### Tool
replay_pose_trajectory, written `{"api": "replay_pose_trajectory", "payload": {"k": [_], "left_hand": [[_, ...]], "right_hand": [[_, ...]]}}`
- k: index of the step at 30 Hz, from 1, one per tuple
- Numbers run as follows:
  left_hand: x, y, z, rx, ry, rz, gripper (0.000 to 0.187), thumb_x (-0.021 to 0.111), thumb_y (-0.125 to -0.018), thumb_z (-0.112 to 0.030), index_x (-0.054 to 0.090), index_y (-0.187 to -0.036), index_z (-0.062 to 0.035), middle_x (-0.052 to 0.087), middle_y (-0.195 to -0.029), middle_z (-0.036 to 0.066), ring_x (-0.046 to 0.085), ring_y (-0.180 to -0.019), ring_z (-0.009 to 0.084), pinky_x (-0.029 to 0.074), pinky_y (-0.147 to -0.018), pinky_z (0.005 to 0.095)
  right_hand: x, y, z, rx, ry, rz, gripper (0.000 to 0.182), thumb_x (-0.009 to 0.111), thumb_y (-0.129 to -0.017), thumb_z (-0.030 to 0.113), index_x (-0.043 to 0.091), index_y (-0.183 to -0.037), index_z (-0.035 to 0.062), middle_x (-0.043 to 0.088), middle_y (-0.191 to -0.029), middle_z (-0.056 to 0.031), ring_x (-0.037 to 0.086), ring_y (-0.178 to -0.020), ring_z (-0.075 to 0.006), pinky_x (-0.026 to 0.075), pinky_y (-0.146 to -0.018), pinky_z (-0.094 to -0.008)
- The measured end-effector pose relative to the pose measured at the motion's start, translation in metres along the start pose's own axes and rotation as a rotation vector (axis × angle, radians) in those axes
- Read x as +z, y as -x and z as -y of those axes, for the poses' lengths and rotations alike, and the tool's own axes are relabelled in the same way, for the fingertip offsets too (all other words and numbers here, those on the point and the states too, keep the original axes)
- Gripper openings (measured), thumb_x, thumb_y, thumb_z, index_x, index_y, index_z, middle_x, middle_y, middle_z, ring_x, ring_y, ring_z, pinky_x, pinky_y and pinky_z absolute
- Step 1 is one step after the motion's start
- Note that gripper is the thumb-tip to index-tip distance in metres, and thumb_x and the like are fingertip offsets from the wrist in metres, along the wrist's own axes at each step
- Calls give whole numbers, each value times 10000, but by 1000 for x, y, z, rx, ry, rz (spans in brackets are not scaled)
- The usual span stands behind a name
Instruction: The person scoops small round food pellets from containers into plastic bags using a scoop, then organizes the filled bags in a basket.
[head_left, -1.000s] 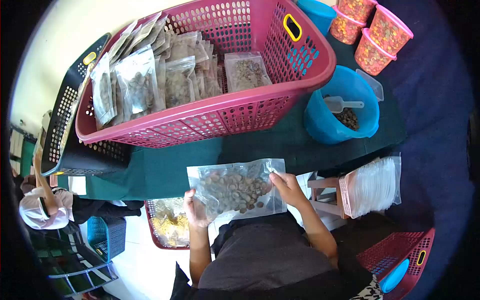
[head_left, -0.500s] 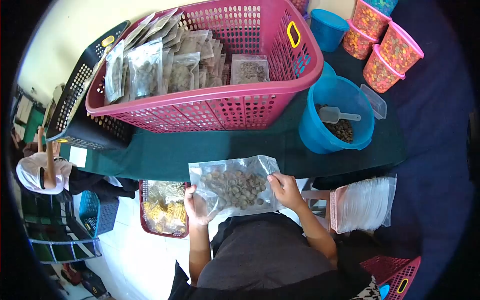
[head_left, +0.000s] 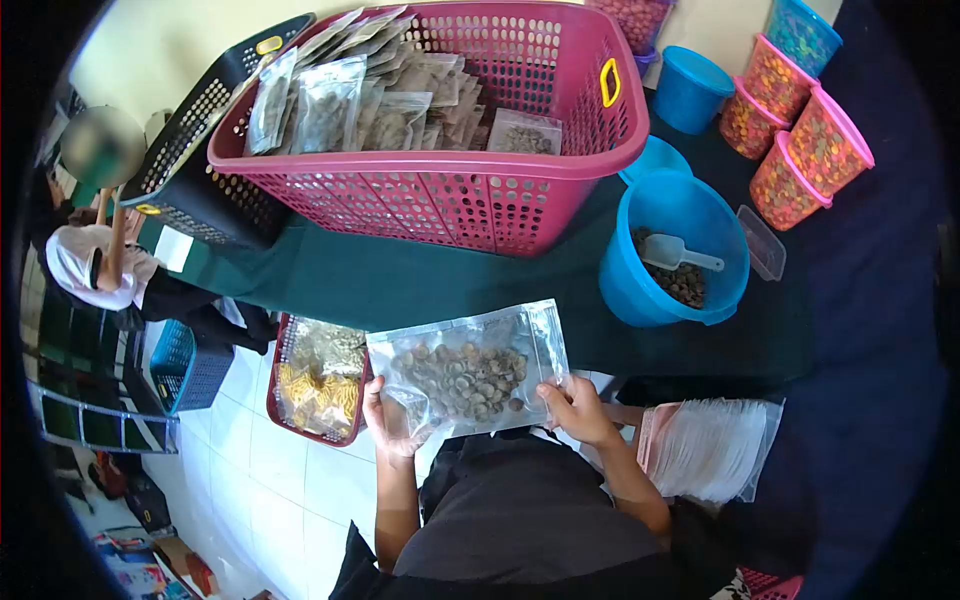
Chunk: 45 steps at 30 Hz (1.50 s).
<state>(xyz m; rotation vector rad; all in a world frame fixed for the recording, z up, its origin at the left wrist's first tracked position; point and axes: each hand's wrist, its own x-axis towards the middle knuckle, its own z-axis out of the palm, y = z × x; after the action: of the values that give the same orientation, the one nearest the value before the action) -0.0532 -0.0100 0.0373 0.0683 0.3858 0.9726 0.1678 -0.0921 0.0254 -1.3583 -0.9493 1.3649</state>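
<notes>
A clear plastic zip bag (head_left: 450,350) with small round brownish-green pieces inside is stretched out in front of my body. My left hand (head_left: 390,420) grips its lower left corner, and my right hand (head_left: 578,408) pinches the lower right end near the zip strip. Beyond it on the dark green table stands a maroon perforated basket (head_left: 400,172), where several filled bags (head_left: 330,100) stand in a row and one lies apart at the right. To the right, a blue bucket (head_left: 625,260) contains similar dark pieces and a clear scoop (head_left: 680,253).
Stacked pink-lidded tubs (head_left: 825,140) and a blue lidded tub (head_left: 692,90) stand at the back right. A black basket (head_left: 200,190) adjoins the maroon one. Flat plastic bags (head_left: 710,450) fill a holder at lower right. A person (head_left: 105,265) stands at far left, near a floor basket (head_left: 320,380).
The view has shifted, so the table and baskets appear displaced. Both hands still hold the bag, which is tilted slightly more; my right hand sits lower on its edge.
</notes>
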Motion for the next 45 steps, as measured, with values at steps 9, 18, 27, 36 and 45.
{"api": "replay_pose_trajectory", "payload": {"k": [9, 18, 27, 36, 45], "left_hand": [[29, 29, 0, 245, -11, -179, 514, 477, -724, -328, 416, -1147, -43, 504, -1074, 116, 511, -936, 274, 438, -765, 442], [64, 72, 17, 298, -679, -135, 797, 621, -596, -365, 265, -1191, 29, 397, -1129, 167, 435, -991, 251, 361, -821, 338], [93, -8, -45, 512, -623, 255, 862, 543, -684, -413, 26, -1311, -127, 239, -1283, 171, 372, -1103, 337, 294, -917, 463], [66, -94, -129, 334, -608, 153, 445, 470, -745, -353, 411, -1070, -55, 464, -1050, 120, 463, -946, 230, 344, -843, 397], [33, -161, -151, -229, -921, 327, 441, 456, -803, -281, 387, -1091, 45, 485, -1051, 186, 481, -978, 260, 345, -874, 373]], "right_hand": [[8, -1, 3, -200, -708, 208, 381, 547, -784, 305, 416, -973, 1, 526, -784, -85, 530, -670, -137, 432, -619, -260], [50, 6, 112, -164, -481, 224, 495, 599, -721, 35, 363, -1154, 3, 469, -1078, -71, 435, -1001, -146, 344, -859, -295], [-38, -38, 181, -702, -630, -287, 352, 487, -810, 127, 396, -1127, 5, 517, -983, -109, 532, -869, -190, 453, -744, -326], [-40, -115, 231, -728, -414, -371, 337, 491, -817, 159, 413, -1099, -8, 534, -989, -102, 532, -891, -190, 410, -795, -319], [-40, -177, 268, -380, -43, -363, 426, 500, -797, 81, 334, -1179, -9, 482, -1085, -97, 487, -981, -185, 394, -842, -309]]}}
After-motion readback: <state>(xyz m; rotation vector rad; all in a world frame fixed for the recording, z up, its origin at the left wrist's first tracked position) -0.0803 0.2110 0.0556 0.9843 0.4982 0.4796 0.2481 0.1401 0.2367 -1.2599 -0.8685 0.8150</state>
